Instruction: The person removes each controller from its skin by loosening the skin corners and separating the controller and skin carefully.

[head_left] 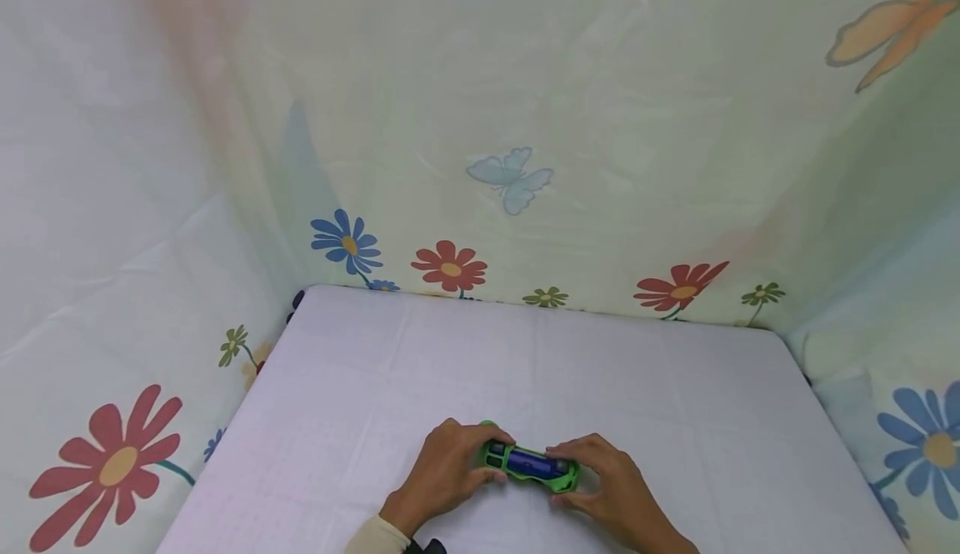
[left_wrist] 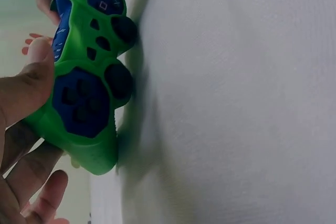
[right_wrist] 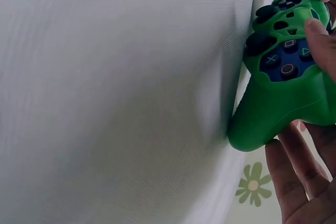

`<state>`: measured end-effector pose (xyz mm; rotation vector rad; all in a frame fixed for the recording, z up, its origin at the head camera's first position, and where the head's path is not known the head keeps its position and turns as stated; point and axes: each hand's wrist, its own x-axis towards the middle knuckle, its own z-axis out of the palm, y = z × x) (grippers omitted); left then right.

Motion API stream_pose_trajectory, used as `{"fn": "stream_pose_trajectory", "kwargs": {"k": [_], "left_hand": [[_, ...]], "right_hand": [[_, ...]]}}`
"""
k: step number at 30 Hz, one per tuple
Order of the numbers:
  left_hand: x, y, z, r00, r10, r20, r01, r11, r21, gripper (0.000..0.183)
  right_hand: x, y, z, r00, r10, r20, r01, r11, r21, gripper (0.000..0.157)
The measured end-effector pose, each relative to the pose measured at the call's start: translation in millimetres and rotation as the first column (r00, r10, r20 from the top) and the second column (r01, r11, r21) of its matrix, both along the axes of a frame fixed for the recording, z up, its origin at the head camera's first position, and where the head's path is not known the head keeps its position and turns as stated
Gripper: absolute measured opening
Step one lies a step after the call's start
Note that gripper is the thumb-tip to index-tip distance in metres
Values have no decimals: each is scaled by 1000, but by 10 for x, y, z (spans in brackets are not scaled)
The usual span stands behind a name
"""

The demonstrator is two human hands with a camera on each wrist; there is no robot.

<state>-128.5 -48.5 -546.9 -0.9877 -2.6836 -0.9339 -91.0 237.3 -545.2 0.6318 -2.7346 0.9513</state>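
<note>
Controller (head_left: 531, 465) runs crosswise, shoulder edge up, pinched by left hand (head_left: 447, 464) and right hand (head_left: 611, 486).

Head view: lighting is bright, diffuse and fairly even over the backdrop (head_left: 600, 112) and surface (head_left: 592, 379); fine detail on the controller (head_left: 531, 464) is soft. Wrist views: exposure is dimmer and greyer. Soft-edged shadows darken the surface beside the controller, whose button symbols (right_wrist: 287, 68) are legible.

Forward-down head view, close wrist views, sharing the controller (left_wrist: 86, 72)
</note>
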Motion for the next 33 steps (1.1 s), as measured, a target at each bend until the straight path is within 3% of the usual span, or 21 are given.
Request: {"fn": "stream_pose_trajectory", "kwargs": {"k": [5,11,18,23,27,30,33], "left_hand": [[-76,-43,86,994,-66,92,60,996,67,48],[-244,-91,243,947,-165,276,92,962,258,43],[-451,-101,346,880,-263,395,193,959,208,46],[-552,-76,300,819,-326,472,275,945,175,48],[-588,-65,256,782,-347,518,302,938,171,45],[-595,-54,246,778,-348,523,313,937,158,40],[-599,-42,241,790,-344,507,331,936,120,39]], "right_hand": [[6,-5,19,998,-17,53,17,1000,-10,59],[1,23,5,999,29,21,-28,999,-35,61],[-7,44,23,994,14,106,-10,999,-36,56],[-7,45,28,993,13,113,-8,999,-43,57],[-6,46,23,994,20,105,-13,998,-63,57],[-3,44,36,992,12,126,-4,998,-62,56],[-6,39,52,988,5,154,2,999,-49,55]]}}
